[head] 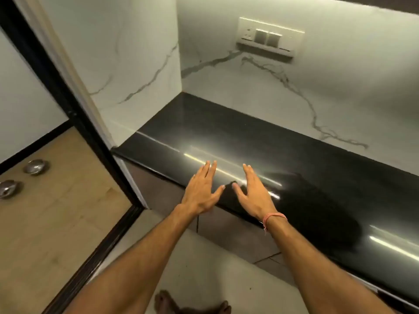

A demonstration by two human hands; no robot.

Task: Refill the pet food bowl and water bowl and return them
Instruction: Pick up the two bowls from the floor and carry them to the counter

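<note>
both hands (226, 191) flat (fingers straight) over black counter (226, 132), marble walls (294, 87).

bowl (8, 188): left edge crops it | bowls' contents: too small to tell

Two steel bowls on the floor at far left: one bowl (36, 166) farther, the second bowl (8, 188) nearer. Two hands out front, left hand (200, 191) and right hand (255, 194). One black table (226, 132). One switch panel (269, 37) on the wall, two bare feet (192, 304) below.
</note>
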